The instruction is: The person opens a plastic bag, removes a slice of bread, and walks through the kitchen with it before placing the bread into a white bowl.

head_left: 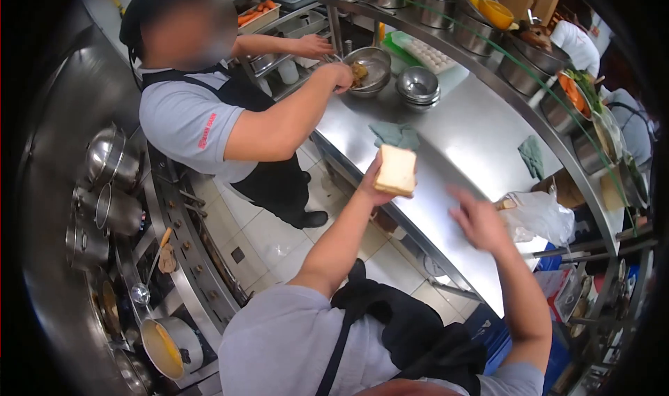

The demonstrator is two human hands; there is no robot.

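Slices of white bread, stacked, rest in my left hand, whose fingers wrap round them from the side and below. This hand is raised near the edge of the steel counter. My right hand is over the counter to the right, fingers apart and slightly blurred, with nothing in it. Just beyond the bread lies a green cloth. To the right of my right hand is a clear plastic bag with something bread-like at its opening.
A co-worker stands at the left, hands at a metal bowl. Nested bowls, an egg tray and another cloth are on the counter. A raised shelf holds pots. The stove with pans is at lower left.
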